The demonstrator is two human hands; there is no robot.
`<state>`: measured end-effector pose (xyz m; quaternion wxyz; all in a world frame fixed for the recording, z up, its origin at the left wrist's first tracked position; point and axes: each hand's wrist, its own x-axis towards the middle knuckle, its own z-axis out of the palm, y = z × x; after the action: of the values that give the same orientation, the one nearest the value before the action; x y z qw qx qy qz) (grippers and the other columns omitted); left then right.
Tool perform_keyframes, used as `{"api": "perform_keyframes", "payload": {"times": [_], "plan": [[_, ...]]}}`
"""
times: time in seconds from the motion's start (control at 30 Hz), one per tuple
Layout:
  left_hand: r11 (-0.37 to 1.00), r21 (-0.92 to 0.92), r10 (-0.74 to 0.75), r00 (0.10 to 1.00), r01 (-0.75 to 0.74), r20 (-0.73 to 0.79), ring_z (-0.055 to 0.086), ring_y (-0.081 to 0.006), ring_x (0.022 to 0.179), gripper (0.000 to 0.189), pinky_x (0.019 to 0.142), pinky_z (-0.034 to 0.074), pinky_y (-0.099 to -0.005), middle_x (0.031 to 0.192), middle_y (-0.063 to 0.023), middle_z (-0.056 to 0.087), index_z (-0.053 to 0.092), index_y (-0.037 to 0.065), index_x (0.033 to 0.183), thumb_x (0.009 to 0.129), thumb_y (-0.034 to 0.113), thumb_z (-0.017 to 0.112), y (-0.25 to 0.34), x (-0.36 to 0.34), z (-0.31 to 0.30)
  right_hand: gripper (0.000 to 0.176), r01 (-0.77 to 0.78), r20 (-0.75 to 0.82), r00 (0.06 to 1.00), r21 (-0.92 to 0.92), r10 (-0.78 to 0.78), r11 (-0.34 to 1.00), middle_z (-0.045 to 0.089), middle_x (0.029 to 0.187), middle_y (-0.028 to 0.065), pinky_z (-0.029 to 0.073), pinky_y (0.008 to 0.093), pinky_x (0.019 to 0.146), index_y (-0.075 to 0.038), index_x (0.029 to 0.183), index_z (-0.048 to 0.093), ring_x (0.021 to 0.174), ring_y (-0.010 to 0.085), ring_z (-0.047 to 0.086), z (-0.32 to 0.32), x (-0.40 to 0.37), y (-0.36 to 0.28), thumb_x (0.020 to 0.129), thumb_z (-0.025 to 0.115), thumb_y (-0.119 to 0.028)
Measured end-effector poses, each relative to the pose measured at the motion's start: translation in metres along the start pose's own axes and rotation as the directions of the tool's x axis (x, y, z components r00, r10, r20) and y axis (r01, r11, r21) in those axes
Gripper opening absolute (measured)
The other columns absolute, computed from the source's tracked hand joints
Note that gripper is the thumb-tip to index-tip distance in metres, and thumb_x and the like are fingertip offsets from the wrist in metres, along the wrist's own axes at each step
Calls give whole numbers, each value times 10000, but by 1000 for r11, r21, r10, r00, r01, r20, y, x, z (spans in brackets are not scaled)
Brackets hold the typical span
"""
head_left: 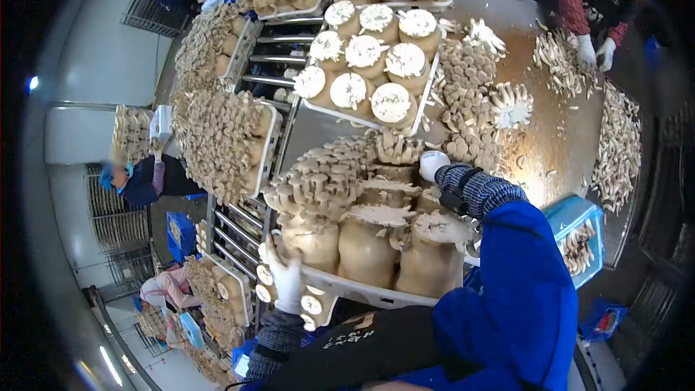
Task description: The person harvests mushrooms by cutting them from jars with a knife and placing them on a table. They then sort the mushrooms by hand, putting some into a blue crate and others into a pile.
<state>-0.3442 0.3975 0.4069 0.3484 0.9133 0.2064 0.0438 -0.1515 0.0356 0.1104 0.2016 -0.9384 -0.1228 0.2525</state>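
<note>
Blue sleeve (525,275) | left hand (284,275) open by mushrooms (315,181) | right hand (434,165): can't tell grip

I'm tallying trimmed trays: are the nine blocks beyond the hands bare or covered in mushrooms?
Bare: the blocks show rough white tops, with nothing growing on them.

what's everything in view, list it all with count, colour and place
mushrooms: many, grey-brown, on blocks and table
far blocks: nine, tan with white tops, far tray
near blocks: several, tan, near tray
far tray: one, white, centre
near tray: one, white, foreground
table: one, metallic, right
stems: many, whitish, right
tub: one, light blue, right
crates: several, blue, around
rollers: several, silver, left
people: several, mixed, left and top right
left hand: one, white-gloved, beside near tray
right hand: one, white-gloved, above near blocks
</note>
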Motion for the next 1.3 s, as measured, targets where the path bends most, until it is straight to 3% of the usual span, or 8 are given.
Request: {"api": "perform_keyframes", "payload": {"times": [0.1, 0.17, 0.7, 0.77, 0.97, 1.03, 1.13, 1.3], "plan": [[801, -527, -154, 949, 283, 276, 513, -186, 1124, 478, 993, 412, -329, 1329, -97, 547, 494, -4, 1373, 960, 238, 501, -47, 22, -15, 241, -72, -23, 997, 41, 73, 997, 720, 895, 198, 553, 453, 794, -20, 829, 738, 884, 347, 699, -7, -10, -1, 789, 596, -210], [872, -451, -11, 928, 192, 374, 521, -183, 1149, 336, 1029, 394, -322, 1226, -71, 571, 614, 5, 1145, 954, 217, 436, -60, 33, -18, 251, -125, -10, 992, 32, 125, 992, 719, 911, 199, 550, 450, 805, -12, 855, 726, 894, 343, 699, -11, -16, 1, 797, 595, -219], [723, -452, -43, 687, 523, 726, 438, -257, 1359, 722, 1135, 311, -328, 1474, -203, 452, 268, -81, 1499, 865, 114, 555, -12, 6, 25, 331, -395, 16, 918, -63, 397, 916, 703, 997, 234, 537, 469, 860, -15, 1031, 708, 956, 385, 681, -75, -158, 54, 868, 583, -274], [929, -284, 40, 701, 235, 712, 450, -266, 1346, 715, 1123, 333, -337, 1449, -219, 475, 285, -91, 1487, 876, 145, 573, -8, 5, 30, 319, -292, -127, 947, 49, 296, 955, 693, 939, 246, 541, 470, 816, -25, 1011, 711, 912, 386, 684, -99, -194, 58, 885, 592, -294], [951, -277, 92, 735, 134, 671, 514, -428, 1279, 744, 1073, 404, -405, 1326, -339, 540, 437, -93, 1383, 895, 418, 669, 25, 17, 41, 193, -204, -328, 905, 226, 272, 952, 655, 753, 220, 501, 411, 607, 21, 957, 683, 651, 316, 661, -212, -306, -60, 918, 649, -165], [963, -242, 100, 678, 118, 728, 434, -305, 1367, 735, 1120, 348, -369, 1461, -282, 435, 371, -89, 1444, 942, 374, 642, 28, 27, 38, 189, -18, -415, 905, 166, 87, 986, 679, 800, 204, 516, 386, 633, 20, 1031, 683, 707, 282, 684, -237, -326, -117, 923, 646, -131], [919, -86, 372, 778, -384, 506, 363, -383, 1417, 692, 1142, 335, -399, 1522, -295, 348, 394, -58, 1450, 937, 327, 653, 31, 27, 35, 358, 167, -323, 939, 119, -121, 979, 710, 939, 227, 569, 377, 732, -1, 1240, 622, 811, 309, 723, -250, -331, -172, 896, 641, -95], [857, -457, 476, 707, -239, 522, 352, -352, 1435, 673, 1166, 316, -382, 1516, -268, 379, 392, -30, 1467, 897, 176, 685, 31, 46, 48, 318, 106, -162, 981, -43, -112, 993, 675, 841, 241, 543, 462, 674, -48, 1198, 636, 740, 394, 674, -229, -285, -208, 902, 611, -162]]}}
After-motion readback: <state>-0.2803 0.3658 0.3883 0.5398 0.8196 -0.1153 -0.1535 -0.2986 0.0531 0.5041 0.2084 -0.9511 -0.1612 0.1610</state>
